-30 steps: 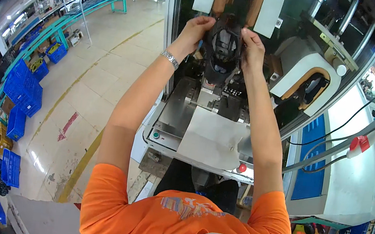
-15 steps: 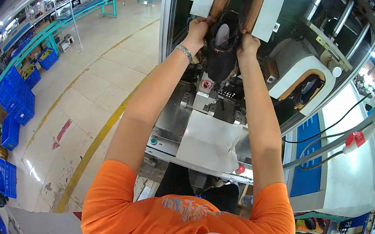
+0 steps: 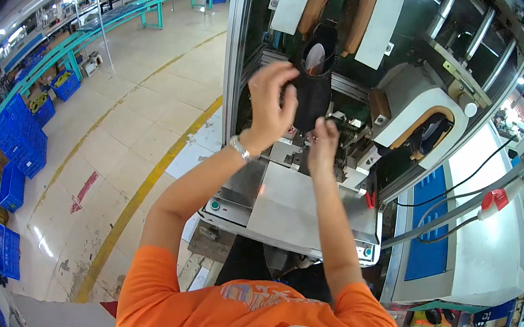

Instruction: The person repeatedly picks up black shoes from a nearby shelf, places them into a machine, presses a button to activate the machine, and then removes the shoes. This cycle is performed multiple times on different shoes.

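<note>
A black shoe upper (image 3: 315,98) sits in the machine, toe towards me, with a pale oval surface showing inside its collar. At its back, a white clamp with brown padded arms (image 3: 363,19) stands around it. My left hand (image 3: 272,106) is raised at the upper's left side, thumb and fingers apart and holding nothing. Below the toe, slightly right, is my right hand (image 3: 324,145), its fingers bent but apart, with no held thing visible. Whether its fingertips touch the toe I cannot tell. A pale sheet (image 3: 290,203) covers the machine's front ledge beneath my forearms.
To the right, a second padded clamp (image 3: 440,120) holds another dark upper. A green button (image 3: 215,205) is on the front panel's left. Cables and a red-and-white connector (image 3: 491,203) hang at right. Blue crates (image 3: 21,140) line a green conveyor (image 3: 60,50) across the floor at left.
Both hands have come off the sides of the upper by the padded arms and moved towards me. The left hand has spread; the right is now down by the toe. The upper stays in place.
</note>
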### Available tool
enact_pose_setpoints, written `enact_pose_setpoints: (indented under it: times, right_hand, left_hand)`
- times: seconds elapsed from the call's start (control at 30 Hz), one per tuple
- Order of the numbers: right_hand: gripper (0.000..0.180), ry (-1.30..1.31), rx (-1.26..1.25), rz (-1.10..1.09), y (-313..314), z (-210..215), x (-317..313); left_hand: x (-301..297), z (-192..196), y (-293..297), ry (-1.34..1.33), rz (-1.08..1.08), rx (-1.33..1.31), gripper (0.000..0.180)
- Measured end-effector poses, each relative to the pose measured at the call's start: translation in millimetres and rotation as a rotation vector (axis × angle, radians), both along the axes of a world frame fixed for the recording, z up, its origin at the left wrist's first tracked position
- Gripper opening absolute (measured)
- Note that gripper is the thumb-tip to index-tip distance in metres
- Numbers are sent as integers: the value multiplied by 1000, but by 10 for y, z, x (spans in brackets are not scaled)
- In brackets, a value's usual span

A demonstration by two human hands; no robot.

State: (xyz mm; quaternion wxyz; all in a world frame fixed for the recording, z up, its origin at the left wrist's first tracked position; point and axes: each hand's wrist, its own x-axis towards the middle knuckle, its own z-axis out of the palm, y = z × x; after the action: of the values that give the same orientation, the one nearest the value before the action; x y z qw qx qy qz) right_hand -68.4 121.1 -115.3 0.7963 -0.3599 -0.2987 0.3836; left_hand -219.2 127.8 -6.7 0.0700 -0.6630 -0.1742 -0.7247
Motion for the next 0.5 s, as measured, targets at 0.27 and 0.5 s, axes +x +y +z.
enact_pose_setpoints:
  times: [0.27, 0.5]
  right_hand:
    - [41, 485, 158, 617, 177, -193, -537]
    - [34, 258, 113, 507, 552, -430, -34]
  left_hand:
    - [-231, 365, -336, 590, 359, -9, 38]
    - [-123, 111, -412, 649, 386, -96, 37]
